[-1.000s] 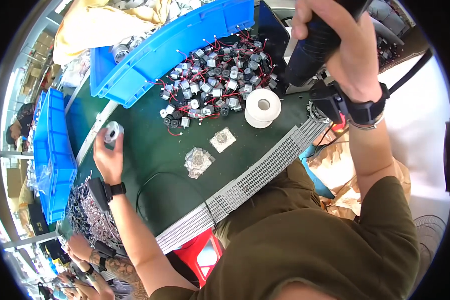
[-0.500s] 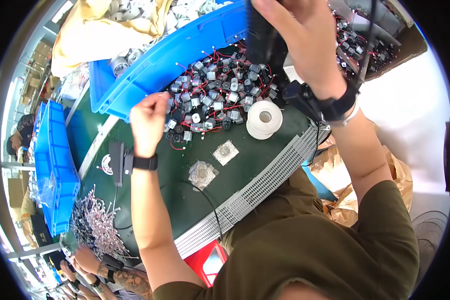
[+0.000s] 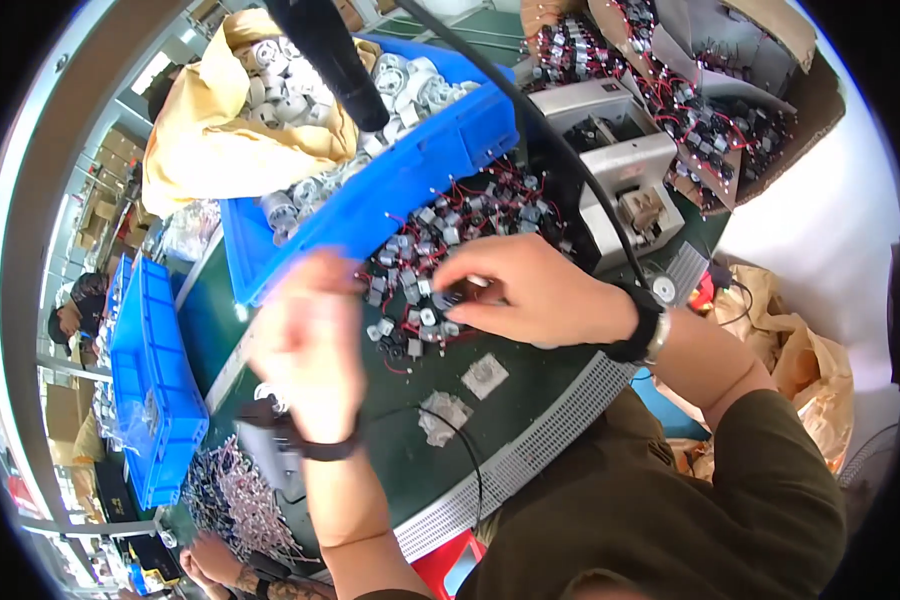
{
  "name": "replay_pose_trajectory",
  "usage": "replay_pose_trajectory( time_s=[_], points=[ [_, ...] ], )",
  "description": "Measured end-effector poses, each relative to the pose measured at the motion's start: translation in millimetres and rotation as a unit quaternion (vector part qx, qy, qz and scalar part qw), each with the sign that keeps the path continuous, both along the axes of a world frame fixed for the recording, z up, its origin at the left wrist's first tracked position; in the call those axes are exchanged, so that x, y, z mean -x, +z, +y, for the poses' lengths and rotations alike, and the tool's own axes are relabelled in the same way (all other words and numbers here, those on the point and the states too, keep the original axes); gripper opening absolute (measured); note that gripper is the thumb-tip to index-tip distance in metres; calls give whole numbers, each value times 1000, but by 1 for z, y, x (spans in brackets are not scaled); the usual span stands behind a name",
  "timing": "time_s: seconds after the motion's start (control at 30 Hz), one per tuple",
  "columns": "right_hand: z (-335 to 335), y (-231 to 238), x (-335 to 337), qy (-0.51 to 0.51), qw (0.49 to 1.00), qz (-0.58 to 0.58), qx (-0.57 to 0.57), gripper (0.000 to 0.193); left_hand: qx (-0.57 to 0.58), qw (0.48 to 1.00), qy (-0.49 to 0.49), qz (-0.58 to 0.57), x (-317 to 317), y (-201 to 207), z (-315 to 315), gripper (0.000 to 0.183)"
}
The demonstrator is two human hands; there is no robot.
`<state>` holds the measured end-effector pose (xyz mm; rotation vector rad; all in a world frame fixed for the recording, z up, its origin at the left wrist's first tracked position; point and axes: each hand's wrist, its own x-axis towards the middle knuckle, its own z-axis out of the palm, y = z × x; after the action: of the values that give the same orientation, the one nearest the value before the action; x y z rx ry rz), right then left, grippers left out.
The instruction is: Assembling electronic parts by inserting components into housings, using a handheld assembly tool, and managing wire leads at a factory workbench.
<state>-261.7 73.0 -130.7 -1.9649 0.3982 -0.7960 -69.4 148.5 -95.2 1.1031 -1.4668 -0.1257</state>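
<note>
Right hand point(image 3: 535, 295) moved to motor pile point(image 3: 410, 278), grasping motor point(image 3: 452, 298); left hand point(image 3: 312, 335) blurred, grip unclear

Small grey-and-black motors point(image 3: 451, 236) — red-wired, tumbled at odd angles — lie heaped on the green tabletop point(image 3: 407, 478).

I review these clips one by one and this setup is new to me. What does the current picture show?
There's no machine arm: these are a person's bare hands. A fisheye camera worn on the head looks down, so straight edges bend. The left hand is blurred; I can't tell whether it holds anything. The right hand is at a pile of small motors with red wires, perhaps pinching one; its grip is unclear. The motors lie on a green tabletop, beside a blue bin containing white round parts.
</note>
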Motion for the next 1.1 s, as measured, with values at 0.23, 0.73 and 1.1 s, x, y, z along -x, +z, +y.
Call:
replay_pose_trajectory(
  time_s=[0.23,0.73,1.1],
  points=[
    [-14,-11,28,58,983,-64,-162,22,-59,947,139,-285,-87,46,-192,18],
    [-12,-11,55,-3,981,-29,-192,27,-186,842,206,-463,-112,38,-288,62],
    [12,-16,74,-52,972,-120,-196,28,-250,967,-43,13,-42,31,-65,21]
  ],
)
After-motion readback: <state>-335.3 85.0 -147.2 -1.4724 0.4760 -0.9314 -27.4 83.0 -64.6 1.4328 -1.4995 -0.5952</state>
